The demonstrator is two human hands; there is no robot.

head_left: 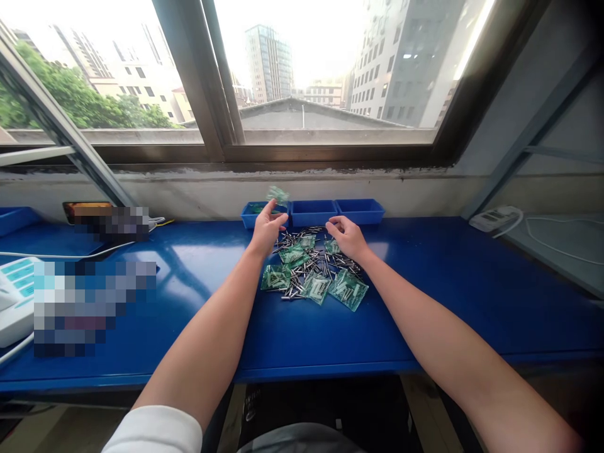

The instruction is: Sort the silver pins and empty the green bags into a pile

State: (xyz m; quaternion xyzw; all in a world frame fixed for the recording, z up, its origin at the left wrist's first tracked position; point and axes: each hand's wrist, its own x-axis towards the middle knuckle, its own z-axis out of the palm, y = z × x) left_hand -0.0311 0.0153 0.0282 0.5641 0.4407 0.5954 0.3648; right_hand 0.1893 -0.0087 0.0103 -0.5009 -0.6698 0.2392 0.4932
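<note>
Green-tinted clear packets, such as the one at the front right, lie among loose metal pins on the blue table. My left hand is at the left blue bin, its fingers apart. A blurred green packet is just above its fingertips, over that bin; whether they touch is unclear. Over the back right of the pile is my right hand, fingers curled together; anything between them is too small to make out.
Beside the left bin stand a middle bin and a right bin, against the wall under the window. A white device lies far left, a power strip at the right. Metal shelf frames flank the blue table.
</note>
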